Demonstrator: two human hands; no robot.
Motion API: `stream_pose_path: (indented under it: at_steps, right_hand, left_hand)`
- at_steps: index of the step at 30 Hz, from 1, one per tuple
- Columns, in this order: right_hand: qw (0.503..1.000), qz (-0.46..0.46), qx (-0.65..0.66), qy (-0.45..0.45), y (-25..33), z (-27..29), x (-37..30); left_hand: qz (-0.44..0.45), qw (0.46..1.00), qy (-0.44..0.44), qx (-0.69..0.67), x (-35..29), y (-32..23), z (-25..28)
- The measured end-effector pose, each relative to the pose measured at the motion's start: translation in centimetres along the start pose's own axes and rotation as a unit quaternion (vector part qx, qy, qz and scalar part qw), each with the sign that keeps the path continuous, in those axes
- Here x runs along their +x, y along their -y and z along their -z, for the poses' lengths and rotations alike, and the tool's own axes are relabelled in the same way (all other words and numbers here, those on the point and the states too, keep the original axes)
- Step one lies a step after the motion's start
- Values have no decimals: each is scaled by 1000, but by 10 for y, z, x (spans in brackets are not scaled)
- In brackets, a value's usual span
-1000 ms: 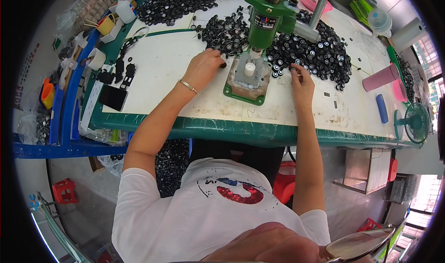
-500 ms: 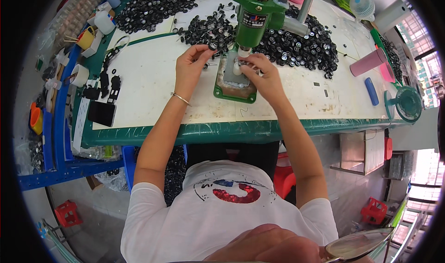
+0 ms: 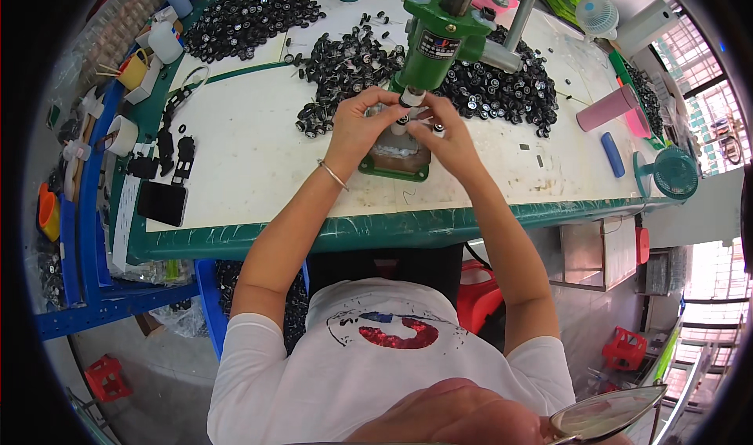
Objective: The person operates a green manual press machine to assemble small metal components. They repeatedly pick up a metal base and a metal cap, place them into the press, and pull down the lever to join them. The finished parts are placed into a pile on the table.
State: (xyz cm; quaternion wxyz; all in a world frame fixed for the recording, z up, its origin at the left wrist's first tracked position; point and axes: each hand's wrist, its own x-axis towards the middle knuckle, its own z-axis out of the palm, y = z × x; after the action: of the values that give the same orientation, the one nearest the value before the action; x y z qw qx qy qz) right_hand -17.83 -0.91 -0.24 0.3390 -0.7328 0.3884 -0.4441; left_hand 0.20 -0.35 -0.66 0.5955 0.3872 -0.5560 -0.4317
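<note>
A green hand press [image 3: 439, 41] stands on the table, its white-tipped ram [image 3: 412, 97] just above my fingertips. Under the ram, a small black wheel [image 3: 403, 120] sits over a pale round holder on the press base [image 3: 396, 159]. My left hand [image 3: 362, 125] pinches at this wheel from the left, thumb and forefinger together. From the right, my right hand [image 3: 449, 137] reaches in with bent fingers close to the holder. A dark piece [image 3: 438, 129] shows at its curled fingers, too covered to name.
Heaps of black wheels lie behind the press: a left heap [image 3: 247, 17], a middle heap with pins [image 3: 345, 68] and a right heap [image 3: 510, 92]. A pink cylinder [image 3: 606, 107], a green fan [image 3: 673, 172] and a black phone [image 3: 162, 202] are on the table.
My left hand has moved right, from the middle heap to the press holder, bringing a black wheel. My right hand stays by the holder, its fingers slightly shifted.
</note>
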Motion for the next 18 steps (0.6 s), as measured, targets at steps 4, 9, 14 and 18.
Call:
stream_pose_path:
  at_steps: [4, 9, 14, 18]
  right_hand:
    - [998, -55, 10, -41, -2, 41, 16]
    - [979, -105, 104, -141, 22, 123, 69]
    - [940, -19, 291, -176, 141, 142, 159]
    - [959, -21, 231, -164, 184, 155, 216]
  left_hand:
    - [27, 999, 2, -27, 4, 1, -10]
    - [-27, 999, 7, -26, 4, 1, -12]
    - [-43, 999, 10, -12, 4, -6, -6]
    - [-50, 998, 24, -10, 7, -8, -10]
